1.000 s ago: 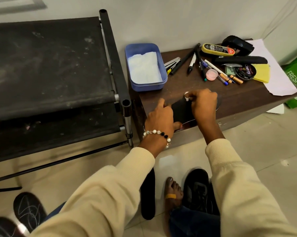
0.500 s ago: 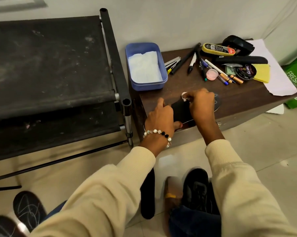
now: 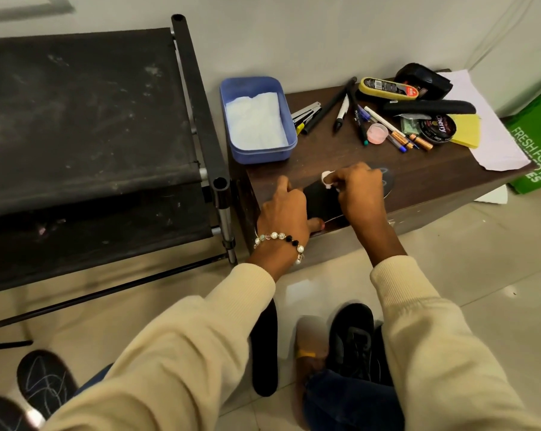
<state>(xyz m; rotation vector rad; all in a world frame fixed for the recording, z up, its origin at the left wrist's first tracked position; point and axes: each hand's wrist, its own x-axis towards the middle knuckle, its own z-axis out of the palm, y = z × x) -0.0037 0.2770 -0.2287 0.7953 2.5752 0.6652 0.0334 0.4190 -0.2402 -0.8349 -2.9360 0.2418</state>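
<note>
Pinching a small white wad between curled fingertips, the right hand presses it to a black insole lying flat at the near edge of a brown table. The left hand grips the insole's near end, thumb hooked against it.

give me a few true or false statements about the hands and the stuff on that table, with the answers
1. The right hand pinches a small white wad. True.
2. The blue tub holds nothing. False: a white tissue lies in it.
3. The beaded bracelet is on the right wrist. False: it is on the left wrist.
4. The left hand holds the black insole on the brown table. True.
</note>
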